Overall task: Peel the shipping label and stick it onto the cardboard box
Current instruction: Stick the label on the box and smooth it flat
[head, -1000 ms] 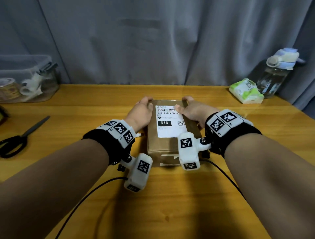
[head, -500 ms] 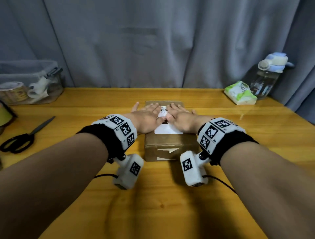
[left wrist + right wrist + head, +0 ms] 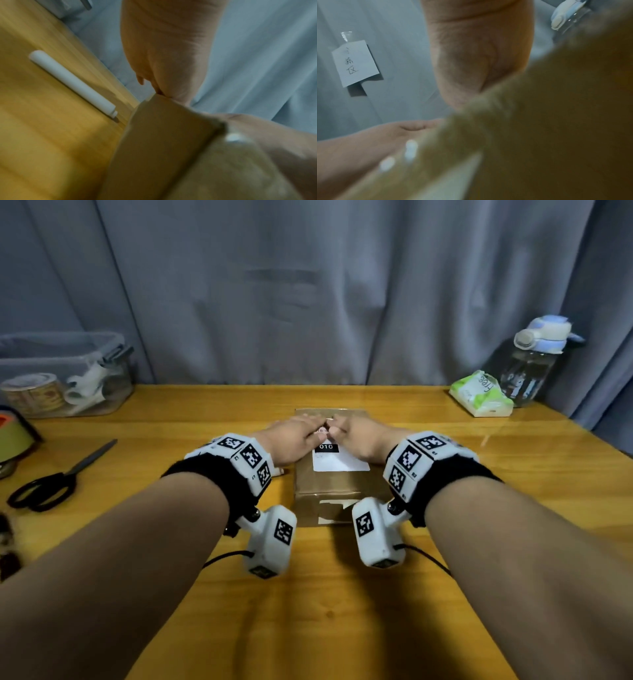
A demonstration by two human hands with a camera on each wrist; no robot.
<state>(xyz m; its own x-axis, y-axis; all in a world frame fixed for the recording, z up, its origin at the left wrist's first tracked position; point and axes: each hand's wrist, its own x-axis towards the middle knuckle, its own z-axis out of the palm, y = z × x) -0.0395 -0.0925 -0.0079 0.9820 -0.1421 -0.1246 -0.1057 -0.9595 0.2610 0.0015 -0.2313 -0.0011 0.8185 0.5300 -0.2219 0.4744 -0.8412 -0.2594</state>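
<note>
A brown cardboard box lies on the wooden table in front of me. A white shipping label with a black "010" block lies flat on its top. My left hand and right hand lie palm down, side by side, on the far half of the label, fingers straight. They cover the label's upper part. The left wrist view shows the box's side and my left palm above it. In the right wrist view, blurred, my right palm rests on the box.
Black scissors lie at the left. A clear plastic bin with tape rolls stands at the back left. A tissue pack and a water bottle stand at the back right. A white pen lies left of the box. A grey curtain hangs behind.
Both hands moved from the box's far edge onto the label and now press flat on its upper half. More of the label's lower part shows than half a second ago.
</note>
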